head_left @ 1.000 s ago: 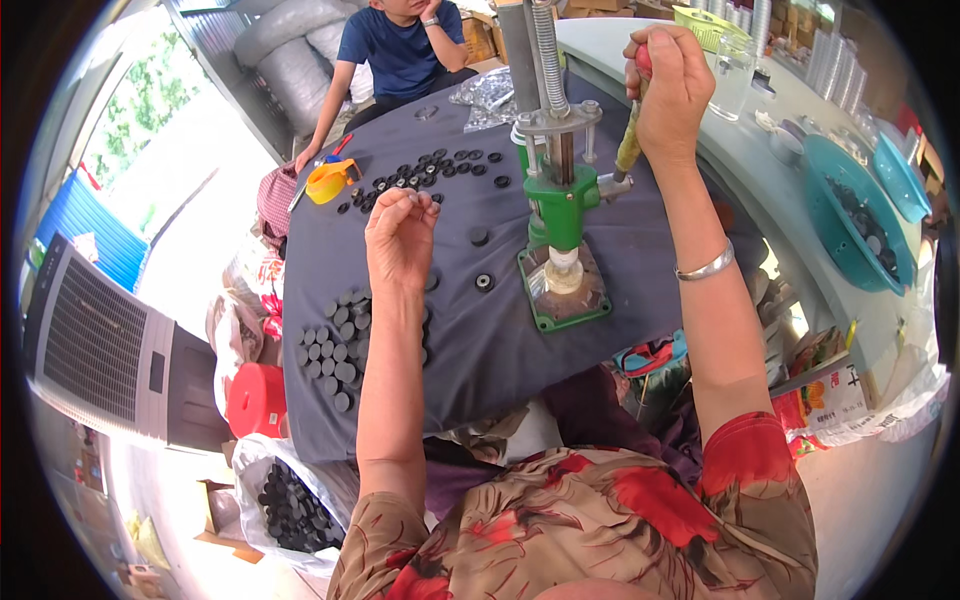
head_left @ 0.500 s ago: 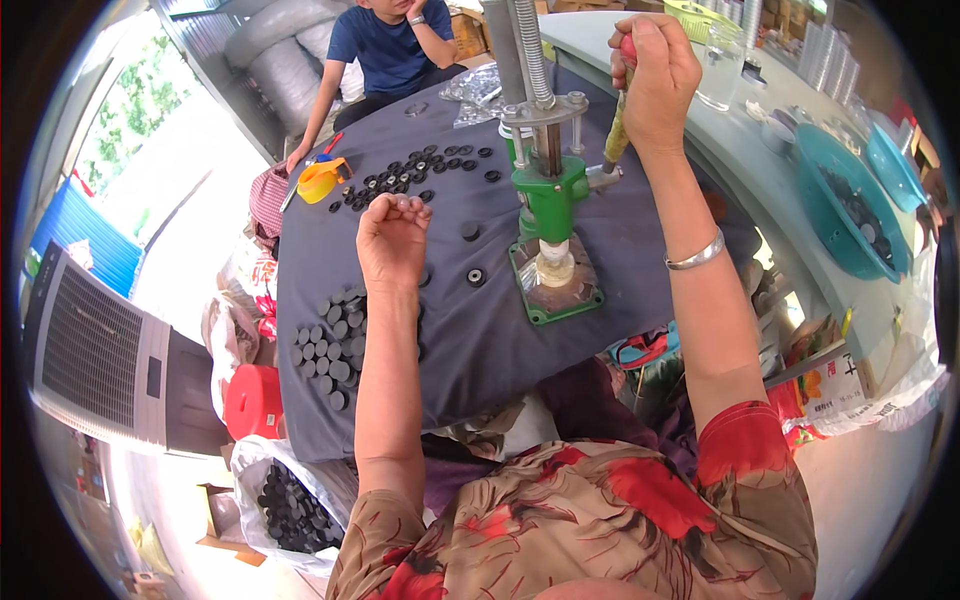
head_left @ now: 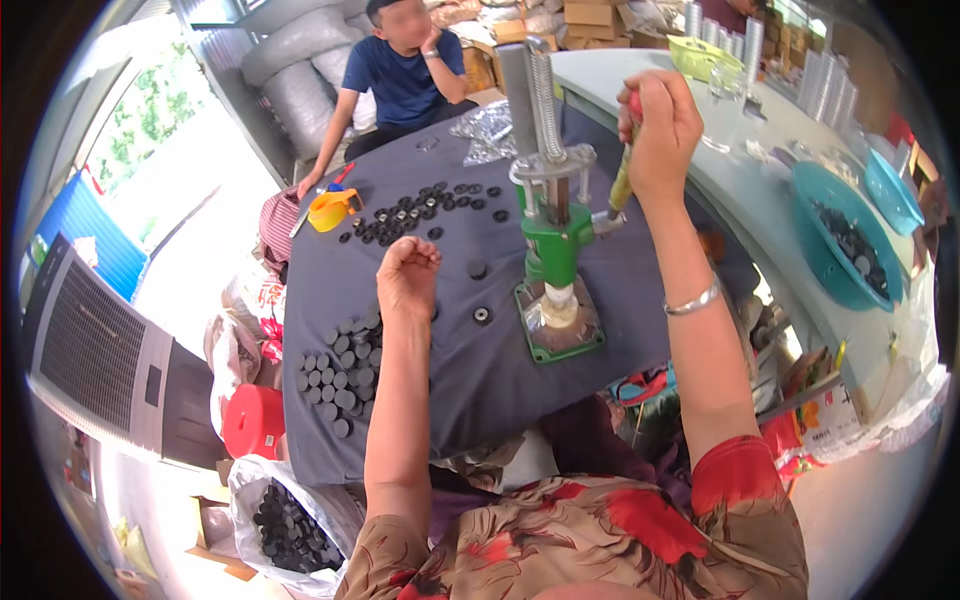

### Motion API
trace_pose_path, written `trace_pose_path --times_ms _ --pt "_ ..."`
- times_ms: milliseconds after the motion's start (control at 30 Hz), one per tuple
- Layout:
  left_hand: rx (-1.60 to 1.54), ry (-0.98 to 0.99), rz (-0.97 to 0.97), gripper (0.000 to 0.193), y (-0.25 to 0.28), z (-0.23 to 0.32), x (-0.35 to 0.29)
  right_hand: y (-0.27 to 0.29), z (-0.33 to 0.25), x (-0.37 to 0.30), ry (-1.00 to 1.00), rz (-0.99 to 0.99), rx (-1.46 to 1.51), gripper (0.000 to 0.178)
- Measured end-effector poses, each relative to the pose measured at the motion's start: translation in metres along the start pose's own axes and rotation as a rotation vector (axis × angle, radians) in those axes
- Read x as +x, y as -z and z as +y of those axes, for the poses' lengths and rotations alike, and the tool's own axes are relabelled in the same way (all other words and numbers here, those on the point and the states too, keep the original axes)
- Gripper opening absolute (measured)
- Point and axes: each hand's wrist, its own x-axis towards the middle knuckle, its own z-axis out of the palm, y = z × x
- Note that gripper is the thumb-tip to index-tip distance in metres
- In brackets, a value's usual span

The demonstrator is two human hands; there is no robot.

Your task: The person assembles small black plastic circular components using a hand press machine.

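Note:
My right hand point(head_left: 660, 135) is wrapped round the lever point(head_left: 622, 180) of a green hand press point(head_left: 556, 250), near the lever's red knob. The press stands on a green-edged metal base point(head_left: 580, 341), with a pale cylindrical piece point(head_left: 558, 305) under its ram. Left of the press my left hand point(head_left: 407, 285) is raised above the table, fingers curled in; whatever may be inside is hidden. Between that hand and the press lie a plain black disc point(head_left: 477, 269) and a black disc with a metal centre point(head_left: 481, 316).
Several plain black discs point(head_left: 345, 375) are heaped at the cloth's left; ringed black parts point(head_left: 400, 215) lie farther back beside a yellow tape dispenser point(head_left: 330, 211). A bag of discs point(head_left: 290, 530) stands lower left. A teal basin point(head_left: 835, 245) is at right. Another person point(head_left: 400, 85) sits across.
The view has tilted upward, so the table and both hands appear lower in the picture. My right hand stays on the lever, and my left hand stays curled.

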Motion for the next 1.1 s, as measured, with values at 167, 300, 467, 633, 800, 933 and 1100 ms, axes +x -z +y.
trace_pose_path --times_ms 167,300,467,633,800,933,1100 --pt "0.007 0.046 0.227 0.007 0.018 -0.006 0.022 0.000 -0.004 -0.002 -0.049 0.033 -0.041 0.019" --pt "0.051 0.055 0.380 0.007 0.041 -0.007 0.044 -0.002 -0.003 -0.001 -0.026 0.021 -0.057 0.021" --pt "0.093 0.091 0.469 0.004 0.051 -0.003 0.055 0.001 0.002 0.000 -0.031 0.027 -0.069 0.021" --pt "0.014 0.086 0.438 0.008 0.049 -0.003 0.053 0.001 -0.001 0.001 -0.010 0.026 -0.054 0.021" --pt "-0.029 0.105 0.385 0.012 0.047 -0.009 0.053 0.003 0.003 -0.001 -0.012 0.025 -0.057 0.021" --pt "-0.027 0.041 0.160 0.011 0.072 0.016 0.056 -0.005 0.004 -0.005 -0.040 0.000 -0.035 0.021" --pt "-0.084 0.013 0.296 0.009 0.043 0.029 0.048 0.008 0.001 0.006 0.020 0.014 -0.164 0.024"
